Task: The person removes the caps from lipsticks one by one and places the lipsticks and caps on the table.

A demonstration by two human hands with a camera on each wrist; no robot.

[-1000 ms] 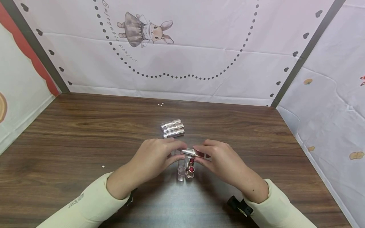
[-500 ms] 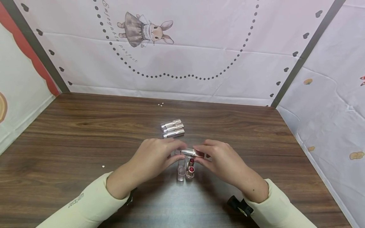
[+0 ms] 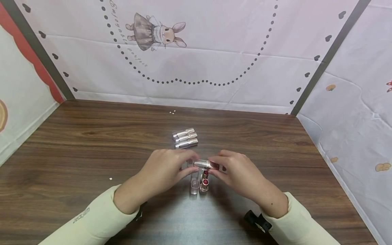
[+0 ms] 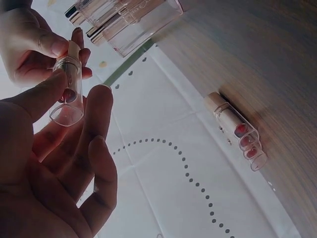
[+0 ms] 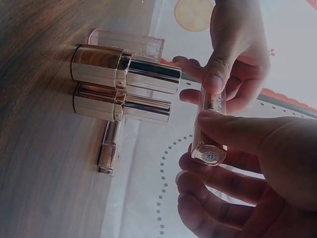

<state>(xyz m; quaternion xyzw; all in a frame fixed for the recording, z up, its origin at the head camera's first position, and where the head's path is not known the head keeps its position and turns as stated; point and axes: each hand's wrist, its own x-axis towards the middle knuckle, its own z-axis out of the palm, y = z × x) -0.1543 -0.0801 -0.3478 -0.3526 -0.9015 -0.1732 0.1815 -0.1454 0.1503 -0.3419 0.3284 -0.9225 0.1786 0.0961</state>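
My left hand (image 3: 163, 170) and right hand (image 3: 239, 172) meet at one lipstick (image 3: 206, 164), held sideways above the table. In the left wrist view, a clear cap (image 4: 68, 113) covers its red tip, and my left thumb and fingers pinch that cap. My right thumb and fingers grip the gold base (image 5: 210, 148), whose end bears a round label. Just below, two uncapped lipsticks stand upright, a nearer lipstick (image 3: 204, 185) and a farther lipstick (image 3: 205, 174), red tips up. To their left stand clear caps (image 3: 194, 186), partly hidden by my left hand.
Three capped lipsticks (image 3: 185, 138) lie side by side beyond my hands. Small white specks (image 3: 173, 112) lie near the back edge of the wooden table (image 3: 92, 136), with another white speck (image 3: 111, 178) at left. A printed cloth (image 3: 214, 61) hangs behind.
My left fingertips have shifted very slightly left along the lipstick. My right hand and the things on the table stay where they were.
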